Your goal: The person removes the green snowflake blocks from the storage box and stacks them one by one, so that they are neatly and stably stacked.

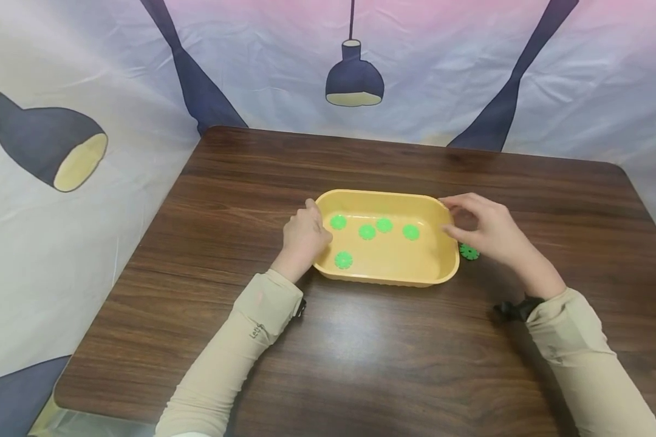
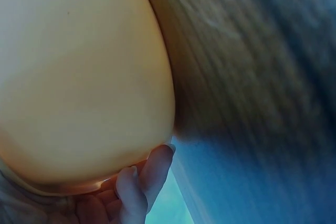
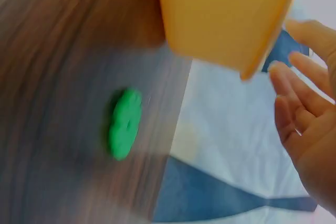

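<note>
A yellow plastic tub [image 1: 393, 270] with rounded corners stands mid-table, several green notched discs lying on its floor, one disc [image 1: 343, 260] near the front left corner. My left hand [image 1: 305, 238] grips the tub's left end, thumb over the rim and fingers against the outer wall; the left wrist view shows the fingertips [image 2: 167, 153] under the tub's edge. At the right end, my right hand [image 1: 486, 227] has its fingers spread loosely by the rim, holding nothing. In the right wrist view its fingers [image 3: 291, 85] stand just off the tub's wall [image 3: 220, 19].
Another green disc [image 1: 469, 252] lies on the table outside the tub, below my right hand. The dark wood table [image 1: 350, 358] has rounded corners. Behind it hangs a cloth [image 1: 284, 67] printed with lamps. Each wrist wears a black strap.
</note>
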### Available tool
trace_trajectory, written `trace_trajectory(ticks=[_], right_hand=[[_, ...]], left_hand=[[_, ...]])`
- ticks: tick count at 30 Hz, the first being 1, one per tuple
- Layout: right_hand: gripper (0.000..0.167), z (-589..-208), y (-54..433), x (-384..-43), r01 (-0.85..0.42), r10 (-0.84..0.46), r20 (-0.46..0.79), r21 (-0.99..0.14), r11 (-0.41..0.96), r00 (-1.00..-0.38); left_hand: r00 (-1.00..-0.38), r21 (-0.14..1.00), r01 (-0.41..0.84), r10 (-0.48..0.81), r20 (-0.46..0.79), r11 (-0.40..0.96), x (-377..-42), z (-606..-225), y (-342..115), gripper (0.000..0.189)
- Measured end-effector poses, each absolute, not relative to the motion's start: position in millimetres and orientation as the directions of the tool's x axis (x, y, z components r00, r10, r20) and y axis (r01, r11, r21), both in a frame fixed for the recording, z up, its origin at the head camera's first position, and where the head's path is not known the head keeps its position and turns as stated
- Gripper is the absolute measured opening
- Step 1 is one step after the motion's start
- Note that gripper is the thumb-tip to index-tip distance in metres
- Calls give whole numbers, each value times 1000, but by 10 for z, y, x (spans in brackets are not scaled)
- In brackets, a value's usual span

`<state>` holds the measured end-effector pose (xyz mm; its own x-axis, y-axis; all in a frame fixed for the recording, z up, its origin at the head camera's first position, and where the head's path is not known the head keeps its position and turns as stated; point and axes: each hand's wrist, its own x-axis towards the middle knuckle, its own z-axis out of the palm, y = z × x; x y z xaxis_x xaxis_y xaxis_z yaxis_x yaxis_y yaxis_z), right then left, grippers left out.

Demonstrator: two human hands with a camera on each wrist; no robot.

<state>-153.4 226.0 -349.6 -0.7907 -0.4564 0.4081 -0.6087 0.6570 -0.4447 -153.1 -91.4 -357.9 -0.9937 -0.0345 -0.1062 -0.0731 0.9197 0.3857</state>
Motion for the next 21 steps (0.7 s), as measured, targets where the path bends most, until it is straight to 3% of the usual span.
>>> trace_trajectory(ticks=[8,13,21], right_hand=[[55,-3526,2016,-1625,-585,-567,194,-457,670,-801],[47,-3593,1862,-1609,-633,-605,187,-250,733,-774],[49,-3703,1736,-1559,-553,-552,61,9,833,-832]], left_hand=[[-992,383,-70,-23,-126,921,-1537,-3608,-855,42],[-993,380,-69,-26,-118,923,-1532,-3613,-819,37],[-995,356,-50,-17,-96,933,-1524,-3600,-785,32]])
